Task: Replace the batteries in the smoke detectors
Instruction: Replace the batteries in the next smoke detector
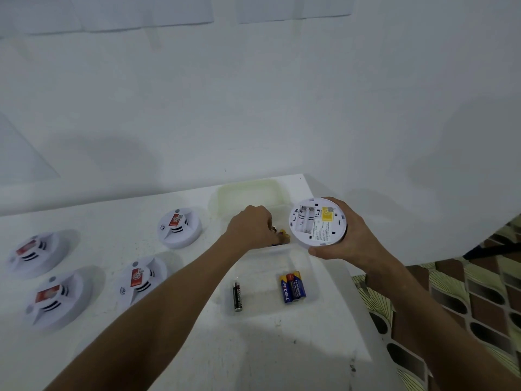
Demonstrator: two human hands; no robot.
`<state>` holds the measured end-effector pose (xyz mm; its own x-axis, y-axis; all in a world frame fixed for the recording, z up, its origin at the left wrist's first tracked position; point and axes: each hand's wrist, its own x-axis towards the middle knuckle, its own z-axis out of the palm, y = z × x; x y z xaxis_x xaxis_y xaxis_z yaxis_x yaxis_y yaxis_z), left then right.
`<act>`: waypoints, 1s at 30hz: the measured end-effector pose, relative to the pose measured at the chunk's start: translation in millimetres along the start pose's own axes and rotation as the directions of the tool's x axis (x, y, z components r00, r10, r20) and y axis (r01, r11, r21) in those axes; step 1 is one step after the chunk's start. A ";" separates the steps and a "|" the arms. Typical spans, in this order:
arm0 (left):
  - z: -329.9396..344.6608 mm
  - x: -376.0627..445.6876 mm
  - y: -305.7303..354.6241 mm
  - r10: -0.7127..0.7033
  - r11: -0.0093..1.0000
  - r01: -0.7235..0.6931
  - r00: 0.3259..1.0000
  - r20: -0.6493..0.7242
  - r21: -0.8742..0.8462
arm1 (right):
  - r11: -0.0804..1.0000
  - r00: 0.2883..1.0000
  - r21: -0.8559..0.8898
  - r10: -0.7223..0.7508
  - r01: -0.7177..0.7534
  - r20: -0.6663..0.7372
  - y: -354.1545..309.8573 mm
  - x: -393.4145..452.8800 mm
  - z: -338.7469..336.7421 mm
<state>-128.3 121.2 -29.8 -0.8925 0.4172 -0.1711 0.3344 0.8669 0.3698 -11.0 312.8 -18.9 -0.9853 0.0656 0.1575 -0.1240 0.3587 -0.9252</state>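
Left hand [252, 225] pinches batteries [282, 236] inside clear tray [313, 266]; right hand [345, 238] grips detector [317, 222].

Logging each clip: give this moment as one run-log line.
left hand: reaching into clear plastic tray | right hand: holds round white smoke detector, battery bay empty | blue batteries: in tray

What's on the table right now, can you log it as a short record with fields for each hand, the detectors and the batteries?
left hand: reaching into the far tray, fingers curled around small yellowish batteries
right hand: grips the open detector, back side up, battery slots empty
other detectors: four, face up on the table, left side
near tray: blue battery pair, black battery
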 end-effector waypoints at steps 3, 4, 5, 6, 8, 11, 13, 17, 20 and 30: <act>1.4 0.2 -0.1 -0.033 0.999 0.032 0.999 -0.016 -0.024 | 1.000 1.000 0.007 0.002 -0.002 0.006 0.9 -2.5 -0.7; 0.3 0.5 -0.8 -0.040 0.998 0.039 0.999 -0.024 -0.039 | 1.000 1.000 0.012 0.003 -0.004 0.011 0.7 -3.6 -0.7; -1.1 0.7 -2.0 -0.045 0.998 0.043 0.999 -0.029 -0.049 | 1.000 1.000 0.013 0.006 -0.006 0.017 0.5 -4.5 -0.5; -2.5 0.7 -3.7 -0.047 0.997 0.045 0.998 -0.031 -0.055 | 1.000 1.000 0.013 0.008 -0.008 0.022 -0.2 -5.4 0.0; -5.8 -1.1 -7.7 -0.047 0.997 0.045 0.998 -0.030 -0.064 | 1.000 1.000 0.022 0.011 -0.011 0.027 -1.3 -7.0 1.8; -12.9 -8.8 -10.4 -0.031 0.996 0.026 0.998 -0.051 -0.087 | 0.999 0.999 0.028 0.014 -0.015 0.029 -5.0 -9.8 4.9; -21.5 -19.8 -9.6 -0.015 0.995 0.007 0.996 -0.088 -0.095 | 1.000 0.999 0.025 0.015 -0.016 0.035 -7.7 -11.7 6.9; -39.6 -56.2 -14.2 0.013 0.996 -0.022 0.995 -0.102 -0.081 | 1.000 0.998 0.028 0.002 -0.003 0.058 -16.0 -20.3 10.3; -45.9 -89.9 -23.4 0.014 1.000 -0.014 1.000 0.005 -0.005 | 0.999 0.995 0.053 -0.009 0.003 0.103 -20.2 -30.9 14.3; -21.4 -125.6 -39.7 -0.130 0.986 0.108 0.974 0.187 0.125 | 0.995 0.978 0.094 0.000 -0.020 0.208 -27.8 -65.8 29.4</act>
<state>-35.9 28.6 -3.4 -0.8560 0.3442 -0.3857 0.2713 0.9342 0.2316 53.8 271.1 -13.7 -0.9881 -0.1301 0.0823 -0.1150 0.2683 -0.9565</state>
